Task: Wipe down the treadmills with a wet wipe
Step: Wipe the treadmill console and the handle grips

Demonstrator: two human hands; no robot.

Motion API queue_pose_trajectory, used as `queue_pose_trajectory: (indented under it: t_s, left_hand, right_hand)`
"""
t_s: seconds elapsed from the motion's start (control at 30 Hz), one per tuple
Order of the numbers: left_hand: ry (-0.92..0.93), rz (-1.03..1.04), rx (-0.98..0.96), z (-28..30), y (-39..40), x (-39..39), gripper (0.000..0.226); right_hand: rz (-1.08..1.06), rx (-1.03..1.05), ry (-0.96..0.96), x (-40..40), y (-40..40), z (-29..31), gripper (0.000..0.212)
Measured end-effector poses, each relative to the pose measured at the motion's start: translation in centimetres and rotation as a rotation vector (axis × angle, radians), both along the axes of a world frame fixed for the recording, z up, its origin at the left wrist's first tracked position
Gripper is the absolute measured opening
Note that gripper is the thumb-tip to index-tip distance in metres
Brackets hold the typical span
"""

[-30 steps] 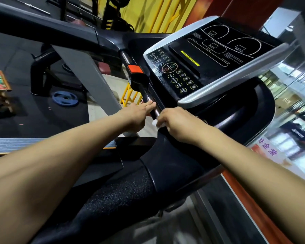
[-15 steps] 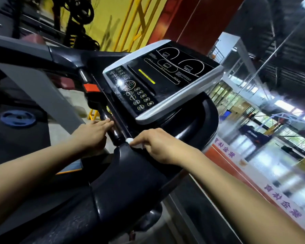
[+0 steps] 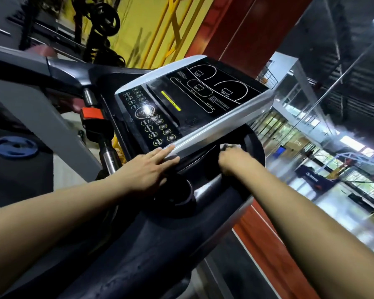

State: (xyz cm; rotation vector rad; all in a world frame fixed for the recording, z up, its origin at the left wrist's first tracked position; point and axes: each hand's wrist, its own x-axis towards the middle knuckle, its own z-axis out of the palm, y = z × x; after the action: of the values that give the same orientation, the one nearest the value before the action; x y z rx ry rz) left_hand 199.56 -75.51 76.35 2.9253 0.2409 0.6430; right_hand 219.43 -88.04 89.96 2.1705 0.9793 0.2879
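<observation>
Mid-wipe under the console's front edge, the right hand clutches the wet wipe, the left hand rests flat and unclenched; next, sweep along the black tray.

Right hand blurred; fingers tucked under the console's silver lip, so grip can't be made out. Wet wipe: only a small white bit shows past the knuckles, rest hidden. Treadmill cut off at bottom & left edges; belt out of frame. Console button labels mostly too small to read, glare over a few. Both forearms cut by frame edges. Weight plate soft, markings unreadable.
</observation>
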Motion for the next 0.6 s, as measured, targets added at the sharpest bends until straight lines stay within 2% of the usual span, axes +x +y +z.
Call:
queue_pose_trajectory:
  t_s: [0.07,0.13,0.23,0.33,0.4,0.5,0.53,0.6]
  left_hand:
    - [-0.029,-0.015,-0.044,-1.1,0.5,0.4,0.073]
    - [-0.083,-0.027,-0.077,-1.9,0.6,0.5,0.076]
    - [-0.072,-0.024,-0.142,-2.1,0.4,0.3,0.081]
    - [-0.03,-0.015,-0.174,-1.6,0.0,0.0,0.088]
    - [0.015,-0.008,-0.19,-1.3,-0.2,-0.3,0.094]
    - [0.03,0.004,-0.219,-0.8,-0.7,-0.5,0.1]
    - [0.026,0.002,-0.22,-0.8,-0.7,-0.5,0.1]
    - [0.029,0.005,-0.215,-0.8,-0.7,-0.4,0.1]
  right_hand:
    - [-0.024,-0.081,0.125,0.0,1.3,-2.2,0.052]
    - [-0.084,-0.118,0.307,-1.2,2.1,-4.3,0.041]
    - [-0.144,-0.125,0.429,-2.9,2.3,-5.5,0.047]
    - [-0.115,-0.205,0.357,-0.5,2.3,-4.7,0.047]
    - [-0.167,-0.128,0.224,1.7,2.3,-3.1,0.047]
    - [-0.093,-0.064,-0.074,2.3,1.6,-1.2,0.088]
    - [-0.105,-0.073,-0.09,2.0,1.6,-1.5,0.094]
    - [-0.125,-0.191,-0.063,0.8,2.3,-2.8,0.084]
